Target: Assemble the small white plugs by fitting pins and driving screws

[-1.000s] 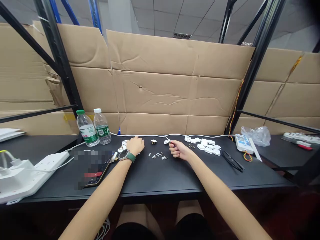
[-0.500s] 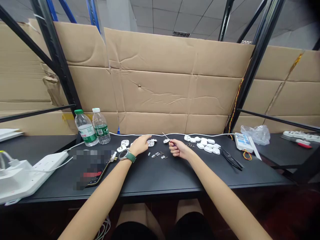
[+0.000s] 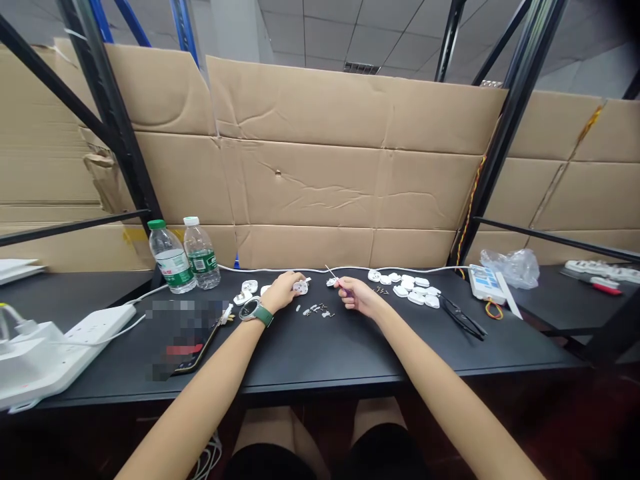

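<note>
At the far left of the black table [image 3: 310, 353] lay a white plastic power strip [image 3: 75, 333], with a thin white cable [image 3: 150, 292] running off it. Behind it, close to the brown cardboard wall [image 3: 320, 180], stood a clear plastic water bottle with a green cap [image 3: 171, 259] and, just beside it, a clear plastic water bottle with a white cap [image 3: 201, 253]. A dark flat phone [image 3: 193, 353], partly blurred, lay nearer the table's front edge.

The left hand [image 3: 281, 292], with a green-strapped watch [image 3: 255, 311] on its wrist, rested on the table, its grip closed on a small white round plastic plug piece [image 3: 301, 287]. Just in front lay a scatter of small metal parts [image 3: 316, 309].

The right hand [image 3: 356, 296] was near the left one, its grip curled tight around a thin metal-shafted tool [image 3: 331, 273] whose tip pointed up and to the left, close to the plug piece; whether they touched could not be told.

Further right lay a heap of white plastic plug shells [image 3: 414, 291], then black-handled pliers [image 3: 463, 319], a white printed card [image 3: 486, 283] and a crumpled clear plastic bag [image 3: 511, 267].
</note>
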`<action>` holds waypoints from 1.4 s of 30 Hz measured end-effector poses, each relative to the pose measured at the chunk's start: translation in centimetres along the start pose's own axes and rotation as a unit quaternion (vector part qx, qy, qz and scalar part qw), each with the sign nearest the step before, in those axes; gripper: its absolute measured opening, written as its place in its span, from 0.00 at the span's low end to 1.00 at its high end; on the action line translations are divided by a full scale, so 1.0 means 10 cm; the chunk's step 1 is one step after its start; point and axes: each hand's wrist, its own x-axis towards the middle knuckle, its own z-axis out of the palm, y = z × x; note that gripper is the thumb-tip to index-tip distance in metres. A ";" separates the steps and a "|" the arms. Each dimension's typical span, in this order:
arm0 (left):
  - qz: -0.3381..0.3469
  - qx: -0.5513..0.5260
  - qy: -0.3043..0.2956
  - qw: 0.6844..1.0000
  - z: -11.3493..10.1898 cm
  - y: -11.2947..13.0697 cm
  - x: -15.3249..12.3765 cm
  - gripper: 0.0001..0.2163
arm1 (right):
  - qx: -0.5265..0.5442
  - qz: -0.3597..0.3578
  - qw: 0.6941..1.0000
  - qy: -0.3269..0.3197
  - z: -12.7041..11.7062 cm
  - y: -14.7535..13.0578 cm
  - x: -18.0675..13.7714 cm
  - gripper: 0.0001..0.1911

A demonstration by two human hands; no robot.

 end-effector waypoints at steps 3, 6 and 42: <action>-0.001 -0.002 -0.003 1.000 -0.01 0.01 0.00 0.17 | -0.008 -0.021 0.999 0.024 -0.01 0.02 0.02 0.14; 0.000 0.002 -0.015 1.000 -0.04 0.05 -0.03 0.18 | -0.021 -0.037 0.998 0.043 -0.02 0.04 0.05 0.15; -0.396 0.109 0.048 0.910 -0.52 -0.27 -0.22 0.07 | -0.214 -0.094 0.968 0.088 0.00 0.06 0.06 0.12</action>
